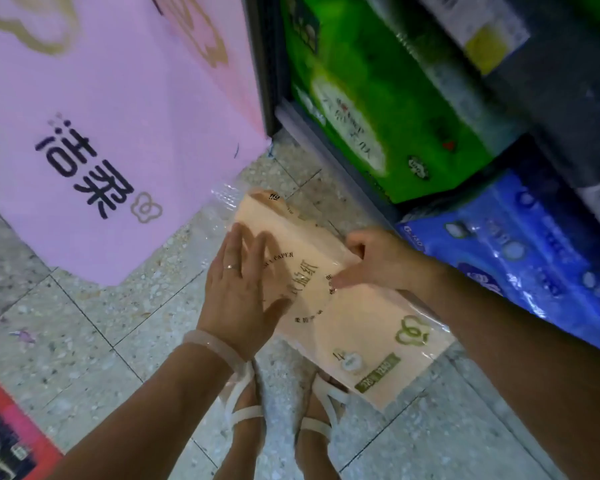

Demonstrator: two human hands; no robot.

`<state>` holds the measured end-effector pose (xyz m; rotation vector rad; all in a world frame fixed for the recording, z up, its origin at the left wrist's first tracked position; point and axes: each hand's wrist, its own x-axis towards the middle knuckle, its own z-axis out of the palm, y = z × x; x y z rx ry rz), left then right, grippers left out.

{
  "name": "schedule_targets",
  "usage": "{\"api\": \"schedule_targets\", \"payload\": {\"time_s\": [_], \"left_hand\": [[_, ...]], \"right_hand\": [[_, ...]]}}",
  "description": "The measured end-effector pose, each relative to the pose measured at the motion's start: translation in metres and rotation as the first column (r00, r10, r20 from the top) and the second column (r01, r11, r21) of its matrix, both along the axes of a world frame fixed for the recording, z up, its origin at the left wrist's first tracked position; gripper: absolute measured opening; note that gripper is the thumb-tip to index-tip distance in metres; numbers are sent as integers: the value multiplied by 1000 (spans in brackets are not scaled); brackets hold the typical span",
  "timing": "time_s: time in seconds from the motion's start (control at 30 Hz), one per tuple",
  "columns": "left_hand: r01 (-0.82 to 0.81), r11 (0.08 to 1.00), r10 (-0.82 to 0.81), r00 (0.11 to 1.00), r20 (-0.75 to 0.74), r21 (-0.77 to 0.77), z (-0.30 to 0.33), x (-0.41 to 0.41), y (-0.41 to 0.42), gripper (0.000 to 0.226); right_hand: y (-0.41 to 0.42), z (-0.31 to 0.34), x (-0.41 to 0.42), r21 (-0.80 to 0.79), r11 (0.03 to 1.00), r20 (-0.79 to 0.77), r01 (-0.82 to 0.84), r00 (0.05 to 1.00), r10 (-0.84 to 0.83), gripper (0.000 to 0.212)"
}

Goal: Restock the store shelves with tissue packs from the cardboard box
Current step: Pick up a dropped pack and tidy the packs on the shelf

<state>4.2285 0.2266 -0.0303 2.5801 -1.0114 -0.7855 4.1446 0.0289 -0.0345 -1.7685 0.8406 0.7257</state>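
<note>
The peach tissue pack lay directly under both hands, held above the tiled floor in front of the person's sandalled feet. Its long axis ran on a slant — far end toward the pink carton, near end toward the lower shelf edge at the right. The left hand rested flat on the pack's left half, fingers straight and spread, a ring on one finger. The right hand sat on the far right edge, its fingers curled round the pack's side, so it was gripping while the left only pressed. The shelf lay to the right and beyond, nearer the right hand, so by my reading the pack would have to travel that way, probably led by its far end.

The pack looked soft and flat, wrapped in clear glossy film — loose film stuck out past its far end — with dark round lettering and a green clover mark near the close end. Green packs and blue packs already filled the shelf's bottom rows.
</note>
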Motion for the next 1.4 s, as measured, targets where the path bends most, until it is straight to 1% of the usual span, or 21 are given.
{"api": "schedule_targets", "payload": {"time_s": [0.07,0.1,0.13,0.2,0.23,0.27,0.33,0.43,0.53,0.67,0.7,0.8,0.9,0.97,1.07,1.2,1.3,1.4], "left_hand": [[34,998,-30,997,70,-51,25,4,-3,101],[53,996,-46,994,99,-74,37,6,-5,103],[67,993,-55,991,120,-96,51,8,-7,104],[90,985,-65,983,172,-144,79,12,-10,105],[110,980,-75,976,204,-167,94,13,-11,106],[127,974,-83,971,223,-188,108,13,-12,107],[153,962,-98,966,238,-225,137,13,-12,111],[218,947,-152,951,270,-235,178,11,-8,114],[263,930,-176,932,318,-256,224,11,-1,122],[326,898,-185,889,420,-294,300,19,1,129],[341,888,-182,877,444,-310,319,22,0,130],[380,843,-155,849,504,-380,378,29,-5,131],[410,806,-117,817,564,-427,434,31,-11,130],[438,778,-101,796,597,-451,469,32,-16,129],[480,735,-89,768,634,-479,519,34,-23,130],[526,680,-47,727,685,-511,586,27,-38,138],[545,628,-8,718,696,-555,631,19,-52,136],[574,572,16,707,708,-586,665,15,-65,132]], "right_hand": [[-6,34,4,19,994,55,112,992,-113,50],[-8,51,5,75,981,57,177,982,-182,58],[-8,69,5,141,962,47,233,969,-242,71],[-7,102,4,239,925,24,295,951,-309,95],[-6,119,2,272,910,25,313,943,-331,98],[-5,136,2,285,903,34,320,939,-344,94],[-2,168,3,246,922,58,299,945,-322,81],[4,216,4,219,931,107,291,942,-319,71],[13,270,1,209,937,171,281,932,-318,68],[20,352,-3,149,949,222,278,926,-306,48],[20,373,-4,107,954,244,279,923,-297,48],[21,438,-6,0,961,310,277,913,-264,69],[18,497,-11,-38,957,380,286,890,-251,51],[18,534,-18,-58,957,424,284,875,-234,53],[15,592,-27,-139,953,466,268,867,-176,55],[10,671,-41,-322,918,485,232,873,-50,53],[5,718,-54,-402,876,498,267,866,-36,57],[-2,755,-65,-416,852,521,316,852,-62,55]]}}
